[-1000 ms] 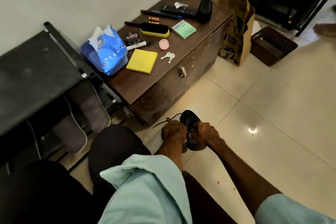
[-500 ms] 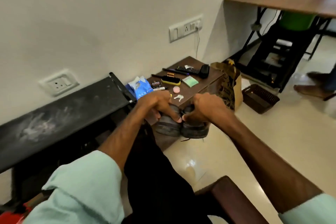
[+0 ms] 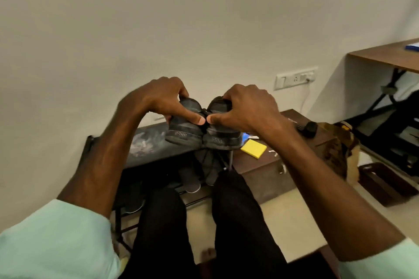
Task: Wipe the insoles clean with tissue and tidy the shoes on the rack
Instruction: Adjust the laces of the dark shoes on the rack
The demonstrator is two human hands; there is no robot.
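Note:
Two dark grey shoes are held side by side in the air, heels toward me, above the right end of the black shoe rack (image 3: 145, 145). My left hand (image 3: 163, 99) grips the left shoe (image 3: 183, 133), thumb on its heel. My right hand (image 3: 247, 106) grips the right shoe (image 3: 223, 139) the same way. Black laces hang down beneath the pair. Grey insoles (image 3: 192, 180) with white edges lean on the rack's lower shelf. The tissue pack is almost wholly hidden behind the shoes.
A low brown cabinet (image 3: 269, 172) stands right of the rack, with a yellow pad (image 3: 253, 148), keys and a black case on top. A paper bag (image 3: 340, 149) and a dark basket (image 3: 383, 182) sit further right. My black-trousered legs fill the lower middle.
Both shoes were lifted from the floor up to above the rack's top. My view tilted upward toward the wall.

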